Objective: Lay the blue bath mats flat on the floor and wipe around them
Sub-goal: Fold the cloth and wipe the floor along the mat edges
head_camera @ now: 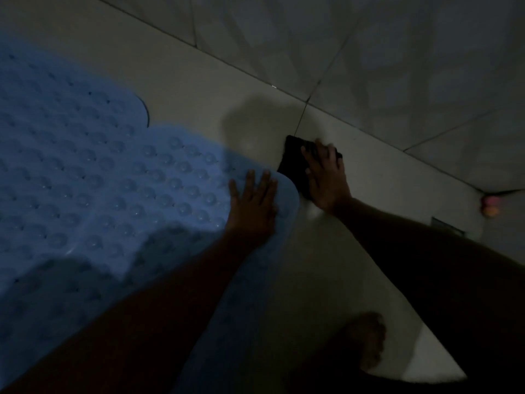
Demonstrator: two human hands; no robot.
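On the floor (pixel 369 280) lie two blue bath mats, the near mat (pixel 127 194) overlapping the far mat (pixel 56 89). The left hand (pixel 252 203) presses flat on the near mat's corner to keep it still. Just beside that corner, the right hand (pixel 326 177) pushes flat on a dark cloth (pixel 295 163), wiping the tiles.

A bare foot (pixel 366 341) rests on the pale tiled floor (pixel 383 172); a blurred pink-orange object (pixel 490 206) sits by the wall (pixel 397 52).
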